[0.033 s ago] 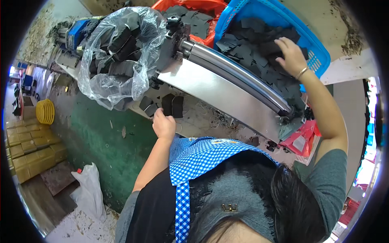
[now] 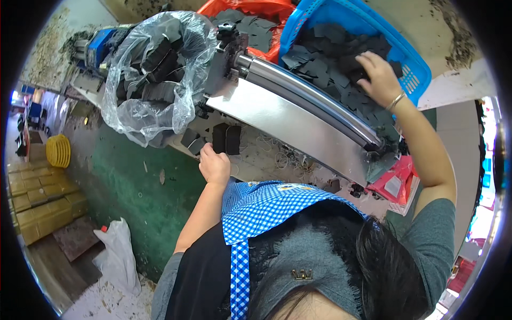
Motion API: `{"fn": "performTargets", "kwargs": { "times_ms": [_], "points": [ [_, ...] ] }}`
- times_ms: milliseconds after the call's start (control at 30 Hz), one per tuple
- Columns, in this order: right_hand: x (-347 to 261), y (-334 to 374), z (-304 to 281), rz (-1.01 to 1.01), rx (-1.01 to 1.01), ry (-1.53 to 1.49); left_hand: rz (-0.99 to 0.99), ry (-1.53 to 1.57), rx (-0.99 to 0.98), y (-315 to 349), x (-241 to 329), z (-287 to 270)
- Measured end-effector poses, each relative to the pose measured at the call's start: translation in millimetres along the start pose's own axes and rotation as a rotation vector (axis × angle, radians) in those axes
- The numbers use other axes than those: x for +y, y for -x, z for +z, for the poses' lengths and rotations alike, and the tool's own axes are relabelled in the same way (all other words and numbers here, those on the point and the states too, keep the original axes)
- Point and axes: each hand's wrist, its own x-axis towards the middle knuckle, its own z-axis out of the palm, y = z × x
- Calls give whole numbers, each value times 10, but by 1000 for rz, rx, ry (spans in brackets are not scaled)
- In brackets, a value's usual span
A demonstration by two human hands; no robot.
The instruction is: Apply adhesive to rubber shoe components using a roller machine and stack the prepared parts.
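The left hand curls beside small dark stacks on the bench, grip hidden; the right hand, fingers parted, is at loose dark pieces in the blue basket; these look thin, light, stiffish; edges suit pinching.

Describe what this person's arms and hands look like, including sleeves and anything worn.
The left hand and right hand wear no gloves. A thin, shiny, gold-toned bangle circles the right wrist; the left shows none. The right sleeve and left sleeve are grey and short.
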Motion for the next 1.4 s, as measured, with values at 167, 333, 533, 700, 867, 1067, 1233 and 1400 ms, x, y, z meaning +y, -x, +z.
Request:
{"fn": "performTargets", "kwargs": {
  "times_ms": [167, 333, 533, 700, 867, 1067, 1233, 1400],
  "points": [
    [-1086, 485, -145, -84, 57, -216, 616, -189, 64, 19, 458, -320],
    [-1816, 831, 18, -73, 60, -295, 622, -425, -118, -214, 142, 259],
    [-2276, 1172, 140, 37, 61, -493, 693, -280, -90, 172, -177, 71],
    [-2495, 1213, 217, 49, 31, -581, 399, 230, -253, 391, -371, -34],
    [-2585, 1116, 317, 93, 46, -607, -614, 909, -328, 303, -296, 14],
    [-2754, 1039, 595, 88, -8, -679, -889, 951, -471, -37, -71, 49],
    [-2807, 1009, 733, 132, -18, -698, -801, 1229, -560, 71, -266, 163],
    [-3010, 807, 1263, 305, -306, -773, -654, 1231, -685, 138, -484, 290]
  ]
}}
